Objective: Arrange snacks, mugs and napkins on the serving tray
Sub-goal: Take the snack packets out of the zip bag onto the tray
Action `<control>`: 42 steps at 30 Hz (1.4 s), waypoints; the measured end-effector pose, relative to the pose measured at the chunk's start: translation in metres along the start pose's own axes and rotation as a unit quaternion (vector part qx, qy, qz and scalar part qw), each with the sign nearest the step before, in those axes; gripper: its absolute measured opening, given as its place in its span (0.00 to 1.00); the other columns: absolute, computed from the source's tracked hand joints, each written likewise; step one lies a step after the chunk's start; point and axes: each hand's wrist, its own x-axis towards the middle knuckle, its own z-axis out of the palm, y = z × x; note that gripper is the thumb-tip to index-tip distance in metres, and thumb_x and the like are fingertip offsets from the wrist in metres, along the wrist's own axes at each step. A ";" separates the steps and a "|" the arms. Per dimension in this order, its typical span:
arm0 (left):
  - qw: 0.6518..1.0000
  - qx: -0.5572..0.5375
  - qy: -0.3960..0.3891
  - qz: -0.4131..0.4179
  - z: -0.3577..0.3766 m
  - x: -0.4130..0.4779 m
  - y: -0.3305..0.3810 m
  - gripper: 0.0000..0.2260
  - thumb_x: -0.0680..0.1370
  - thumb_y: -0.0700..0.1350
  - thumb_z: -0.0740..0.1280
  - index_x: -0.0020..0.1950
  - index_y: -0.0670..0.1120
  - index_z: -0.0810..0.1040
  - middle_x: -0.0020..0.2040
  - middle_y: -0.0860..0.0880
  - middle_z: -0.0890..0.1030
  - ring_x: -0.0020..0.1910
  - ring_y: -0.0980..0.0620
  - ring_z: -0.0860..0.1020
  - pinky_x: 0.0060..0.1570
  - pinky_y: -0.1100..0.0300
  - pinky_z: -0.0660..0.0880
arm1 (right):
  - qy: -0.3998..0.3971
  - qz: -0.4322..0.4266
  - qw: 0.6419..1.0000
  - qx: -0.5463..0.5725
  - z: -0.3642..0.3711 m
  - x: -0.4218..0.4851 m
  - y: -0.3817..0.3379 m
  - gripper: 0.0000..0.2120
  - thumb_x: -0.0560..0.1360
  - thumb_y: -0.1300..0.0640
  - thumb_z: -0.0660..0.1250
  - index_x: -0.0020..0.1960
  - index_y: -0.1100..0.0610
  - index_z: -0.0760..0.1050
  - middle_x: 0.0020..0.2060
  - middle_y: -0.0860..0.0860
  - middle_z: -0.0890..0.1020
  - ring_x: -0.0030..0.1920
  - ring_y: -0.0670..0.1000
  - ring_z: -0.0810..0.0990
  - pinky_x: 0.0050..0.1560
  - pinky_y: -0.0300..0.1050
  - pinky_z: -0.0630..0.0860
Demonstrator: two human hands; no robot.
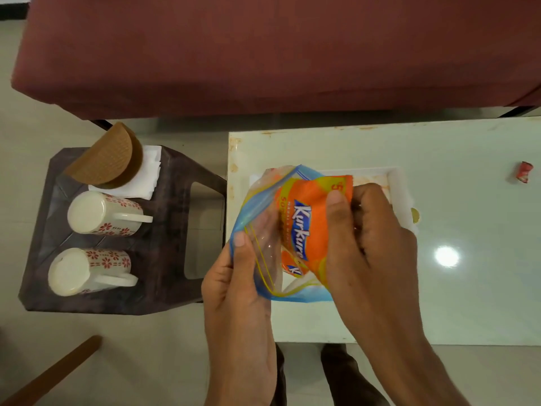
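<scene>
My left hand [237, 291] grips the near edge of a clear zip bag with a blue rim [257, 218], holding its mouth apart. My right hand [366, 230] pinches an orange Kurkure snack packet [307, 212] partly inside the bag; a second packet [291, 266] shows deeper in. Beneath them a white serving tray [395, 183] lies on the white table, mostly hidden. Two white mugs with red flowers, far one [102, 213] and near one [87, 271], lie on a dark stool. White napkins [146, 174] sit in a brown half-round holder [108, 156].
The dark plastic stool [164, 259] stands left of the glossy white table [439, 288]. A crumpled red wrapper [524, 171] lies at the table's far right. A maroon sofa [263, 54] runs along the far side. A wooden stick [52, 373] crosses the floor at bottom left.
</scene>
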 end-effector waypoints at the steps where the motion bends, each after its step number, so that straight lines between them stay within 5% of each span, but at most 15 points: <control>1: 1.000 0.008 0.004 0.003 0.000 0.000 0.000 0.14 0.74 0.50 0.63 0.48 0.50 0.88 0.48 0.48 0.88 0.47 0.53 0.86 0.40 0.63 0.82 | 0.021 0.000 1.000 0.015 -0.001 -0.002 -0.002 0.14 0.78 0.42 0.55 0.44 0.51 0.71 0.35 0.45 0.80 0.40 0.41 0.80 0.29 0.28 0.73; 8: 0.999 -0.032 0.014 -0.031 -0.013 0.007 0.009 0.15 0.77 0.49 0.63 0.54 0.44 0.85 0.54 0.44 0.87 0.53 0.49 0.85 0.47 0.55 0.83 | 0.065 0.070 0.992 0.078 -0.023 -0.005 -0.013 0.14 0.75 0.39 0.57 0.44 0.46 0.75 0.39 0.34 0.82 0.39 0.33 0.82 0.26 0.25 0.72; 11: 0.997 -0.052 0.004 -0.054 -0.020 0.011 0.018 0.16 0.78 0.49 0.63 0.58 0.42 0.83 0.55 0.43 0.86 0.54 0.49 0.85 0.46 0.56 0.83 | 0.060 0.160 0.971 0.167 -0.045 -0.004 -0.005 0.15 0.71 0.36 0.60 0.46 0.43 0.80 0.40 0.39 0.85 0.38 0.43 0.85 0.29 0.40 0.80; 14: 0.995 -0.064 -0.005 -0.075 -0.029 0.014 0.026 0.17 0.80 0.49 0.61 0.61 0.41 0.81 0.57 0.43 0.86 0.56 0.48 0.84 0.48 0.56 0.83 | 0.035 0.259 0.923 0.283 -0.071 -0.007 0.010 0.19 0.71 0.40 0.64 0.53 0.50 0.82 0.46 0.50 0.87 0.43 0.50 0.87 0.34 0.49 0.83; 18: 0.991 -0.069 -0.017 -0.112 -0.041 0.016 0.039 0.17 0.79 0.48 0.61 0.63 0.42 0.80 0.58 0.43 0.85 0.57 0.47 0.84 0.50 0.53 0.83 | 0.049 0.294 0.896 0.329 -0.103 -0.008 0.026 0.31 0.68 0.34 0.67 0.62 0.54 0.79 0.57 0.54 0.84 0.60 0.56 0.80 0.53 0.59 0.79; 26: 0.987 -0.091 -0.055 -0.121 -0.056 0.018 0.040 0.20 0.76 0.48 0.63 0.62 0.39 0.80 0.56 0.42 0.86 0.54 0.48 0.85 0.42 0.58 0.83 | 0.075 0.207 0.970 0.105 -0.131 0.051 0.081 0.25 0.59 0.43 0.79 0.54 0.50 0.82 0.51 0.50 0.86 0.50 0.53 0.85 0.48 0.53 0.82; 31: 0.990 -0.068 -0.035 -0.119 -0.051 0.018 0.020 0.21 0.73 0.48 0.63 0.60 0.39 0.80 0.55 0.42 0.86 0.53 0.49 0.85 0.45 0.57 0.83 | 0.079 0.197 0.977 0.026 -0.124 0.120 0.144 0.10 0.67 0.48 0.77 0.45 0.49 0.82 0.44 0.48 0.86 0.46 0.51 0.85 0.54 0.54 0.81; 35: 0.992 -0.049 -0.016 -0.113 -0.039 0.015 0.001 0.21 0.72 0.50 0.64 0.59 0.40 0.81 0.54 0.44 0.87 0.52 0.51 0.85 0.50 0.54 0.81 | 0.068 0.207 0.975 -0.052 -0.115 0.163 0.180 0.10 0.69 0.44 0.74 0.43 0.48 0.79 0.44 0.50 0.84 0.47 0.52 0.84 0.53 0.52 0.80; 42: 0.995 -0.043 0.010 -0.085 -0.017 0.014 -0.024 0.21 0.74 0.51 0.62 0.58 0.39 0.83 0.55 0.43 0.86 0.54 0.49 0.85 0.46 0.58 0.83 | 0.042 0.161 0.977 -0.131 -0.102 0.194 0.220 0.11 0.72 0.43 0.70 0.47 0.49 0.78 0.42 0.48 0.82 0.43 0.49 0.81 0.35 0.35 0.72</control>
